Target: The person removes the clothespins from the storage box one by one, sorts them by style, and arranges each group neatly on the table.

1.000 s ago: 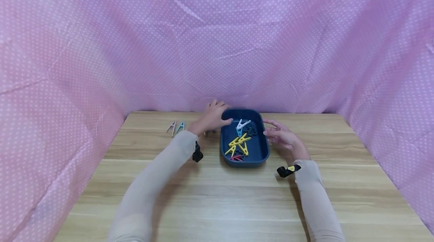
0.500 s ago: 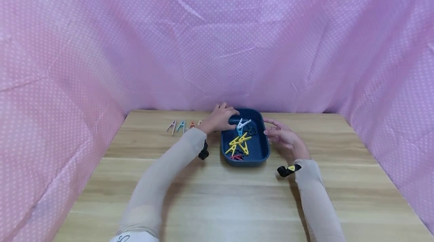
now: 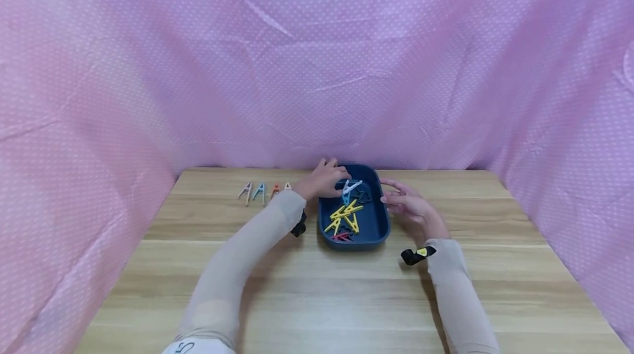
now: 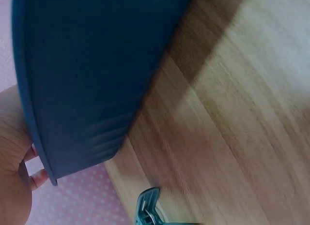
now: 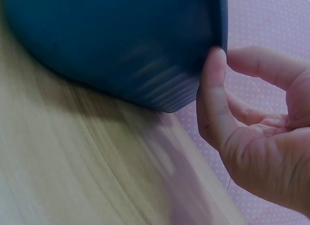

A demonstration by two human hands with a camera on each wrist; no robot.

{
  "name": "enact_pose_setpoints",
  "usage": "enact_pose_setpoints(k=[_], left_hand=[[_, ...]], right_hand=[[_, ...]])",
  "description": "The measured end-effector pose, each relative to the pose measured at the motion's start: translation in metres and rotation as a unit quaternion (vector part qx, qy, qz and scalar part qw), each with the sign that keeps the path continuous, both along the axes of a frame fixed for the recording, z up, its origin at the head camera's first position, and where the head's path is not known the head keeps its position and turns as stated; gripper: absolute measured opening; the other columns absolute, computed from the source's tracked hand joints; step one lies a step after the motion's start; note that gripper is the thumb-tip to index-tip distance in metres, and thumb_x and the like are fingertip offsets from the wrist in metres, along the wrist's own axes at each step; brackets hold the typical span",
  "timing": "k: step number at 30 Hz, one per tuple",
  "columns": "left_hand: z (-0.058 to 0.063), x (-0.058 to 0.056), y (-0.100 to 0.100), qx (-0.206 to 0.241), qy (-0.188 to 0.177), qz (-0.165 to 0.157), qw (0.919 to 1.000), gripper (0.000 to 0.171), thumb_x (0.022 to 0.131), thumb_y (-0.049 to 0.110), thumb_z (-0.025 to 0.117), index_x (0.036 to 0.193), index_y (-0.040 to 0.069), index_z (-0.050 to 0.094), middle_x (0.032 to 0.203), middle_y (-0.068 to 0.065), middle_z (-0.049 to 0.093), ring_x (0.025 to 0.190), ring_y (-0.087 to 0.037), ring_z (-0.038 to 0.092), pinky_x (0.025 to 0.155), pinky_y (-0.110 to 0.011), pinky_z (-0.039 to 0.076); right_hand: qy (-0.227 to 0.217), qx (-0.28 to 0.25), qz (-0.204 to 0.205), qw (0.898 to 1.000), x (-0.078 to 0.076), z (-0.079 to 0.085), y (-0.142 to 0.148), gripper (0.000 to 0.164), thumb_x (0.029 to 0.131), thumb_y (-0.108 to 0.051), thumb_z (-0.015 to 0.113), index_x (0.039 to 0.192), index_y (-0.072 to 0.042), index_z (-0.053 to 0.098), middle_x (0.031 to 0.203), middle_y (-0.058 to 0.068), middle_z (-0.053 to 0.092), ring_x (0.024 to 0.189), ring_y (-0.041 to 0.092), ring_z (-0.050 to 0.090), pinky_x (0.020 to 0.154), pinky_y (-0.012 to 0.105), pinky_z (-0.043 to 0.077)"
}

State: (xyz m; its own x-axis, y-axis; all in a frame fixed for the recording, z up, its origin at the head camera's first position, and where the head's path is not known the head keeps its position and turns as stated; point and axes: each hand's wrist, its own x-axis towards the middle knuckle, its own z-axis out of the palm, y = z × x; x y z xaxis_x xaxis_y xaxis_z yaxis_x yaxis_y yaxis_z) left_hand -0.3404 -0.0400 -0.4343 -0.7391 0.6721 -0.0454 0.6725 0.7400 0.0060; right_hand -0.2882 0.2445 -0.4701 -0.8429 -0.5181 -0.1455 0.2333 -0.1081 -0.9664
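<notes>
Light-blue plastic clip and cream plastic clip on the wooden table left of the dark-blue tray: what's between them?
One orange plastic clip, seen in the head view; the beige left sleeve partly hides the cream clip.

In front of me hangs a pink-and-lilac fabric curtain with small white polka dots (image 3: 396,67), creased and draped behind and along both sides of my pale brown, wood-grained counter (image 3: 317,293). I see its streaks run left to right, and soft light leaves a whitish sheen on the surface near me.
</notes>
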Motion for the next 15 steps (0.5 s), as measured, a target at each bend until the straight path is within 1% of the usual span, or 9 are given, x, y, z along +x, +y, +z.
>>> enact_pose_setpoints(k=[4,10,15], left_hand=[[-0.0025,-0.0006,0.0055,-0.011,-0.011,-0.009,0.9998,0.044,0.098,0.031,0.066,0.141,0.021,0.062,0.144,0.002,0.059,0.119,-0.024,0.046,0.102,-0.046,0.033],[-0.0057,0.0005,0.0095,-0.024,-0.004,-0.008,0.9997,0.040,0.098,0.021,0.064,0.138,0.021,0.064,0.142,0.002,0.061,0.116,-0.023,0.047,0.099,-0.042,0.034],[-0.0059,-0.0003,0.0100,-0.033,0.001,-0.008,0.9994,0.038,0.098,0.016,0.063,0.135,0.023,0.067,0.139,0.002,0.062,0.113,-0.023,0.047,0.098,-0.042,0.033]], right_hand=[[-0.002,0.001,-0.003,1.000,-0.0002,-0.0011,0.0000,0.066,0.100,0.009,0.049,0.158,0.001,0.019,0.102,-0.002,0.072,0.092,0.006,0.070,0.082,0.023,0.057],[-0.001,0.003,-0.008,1.000,-0.0014,-0.0013,-0.0013,0.065,0.101,0.010,0.047,0.158,0.001,0.018,0.097,-0.004,0.071,0.089,0.005,0.069,0.080,0.021,0.057],[0.000,-0.004,-0.007,1.000,-0.0026,-0.0017,-0.0006,0.065,0.100,0.011,0.047,0.158,0.000,0.020,0.096,-0.004,0.071,0.089,0.005,0.070,0.081,0.022,0.058]])
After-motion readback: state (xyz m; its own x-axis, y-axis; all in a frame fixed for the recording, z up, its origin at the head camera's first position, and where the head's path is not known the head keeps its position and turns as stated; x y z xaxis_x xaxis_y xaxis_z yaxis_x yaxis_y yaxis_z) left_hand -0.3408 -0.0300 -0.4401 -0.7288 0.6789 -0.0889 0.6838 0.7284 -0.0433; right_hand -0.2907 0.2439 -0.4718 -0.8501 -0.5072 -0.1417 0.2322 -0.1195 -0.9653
